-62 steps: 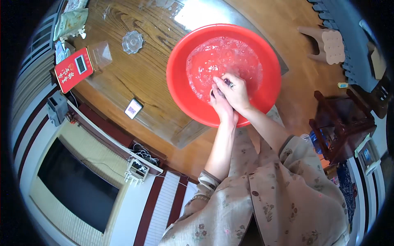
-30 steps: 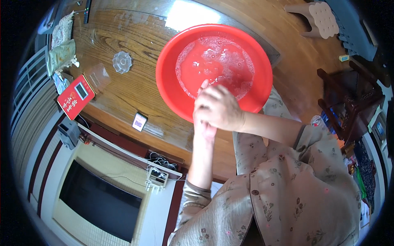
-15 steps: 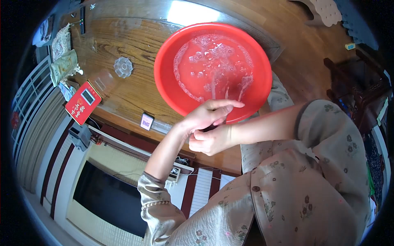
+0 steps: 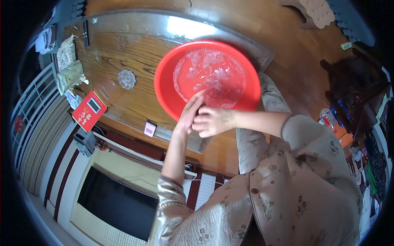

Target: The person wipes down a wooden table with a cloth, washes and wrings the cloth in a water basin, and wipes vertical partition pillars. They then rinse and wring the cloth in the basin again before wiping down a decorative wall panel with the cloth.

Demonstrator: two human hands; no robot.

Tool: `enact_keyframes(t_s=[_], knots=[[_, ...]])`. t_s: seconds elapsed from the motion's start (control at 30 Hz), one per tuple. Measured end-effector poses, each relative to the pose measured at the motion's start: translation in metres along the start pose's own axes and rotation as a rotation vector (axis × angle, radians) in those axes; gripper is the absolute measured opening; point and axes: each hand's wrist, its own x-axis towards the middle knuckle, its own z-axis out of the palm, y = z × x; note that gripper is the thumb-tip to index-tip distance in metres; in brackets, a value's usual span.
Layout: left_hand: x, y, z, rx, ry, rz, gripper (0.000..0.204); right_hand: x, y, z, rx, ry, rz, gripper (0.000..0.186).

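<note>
A red plastic basin of foamy water stands on the glass-topped wooden table. My left hand is at the basin's near rim, fingers stretched forward, their tips blurred. My right hand curls its fingers against the inner side of my left hand; whatever lies between them is hidden. Left of the basin are a clear glass dish and a red digital scale. A phone lies at the table's near edge.
A beige stool stands on the floor at upper right, a dark wooden chair at right. Cloths and a remote are at the table's left. A large black screen on a wall unit fills the lower left.
My hands have come from inside the basin to its near rim. Since half a second ago my left hand has shifted left, its fingers turning from rightward to forward, and my right hand has risen slightly.
</note>
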Motion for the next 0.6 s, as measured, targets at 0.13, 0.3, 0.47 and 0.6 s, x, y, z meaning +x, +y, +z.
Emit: enact_keyframes(t_s=[0.13, 0.3, 0.47, 0.6], knots=[[-0.051, 0.0, 0.019, -0.406, 0.126, 0.188, 0.046, 0.026, -0.01, -0.053, 0.408, 0.176, 0.926, 0.029], [-0.072, 0.002, 0.032, -0.262, 0.121, 0.648, 0.045, 0.046, -0.009, -0.074, 0.502, 0.443, 0.751, 0.03], [0.004, -0.092, -0.032, -0.502, 0.39, 0.345, 0.037, 0.007, -0.035, 0.037, 0.645, 0.119, 1.394, 0.042], [-0.06, -0.093, 0.001, -0.372, 0.458, 0.485, 0.042, -0.014, -0.076, 0.001, 0.797, 0.159, 1.346, 0.053]])
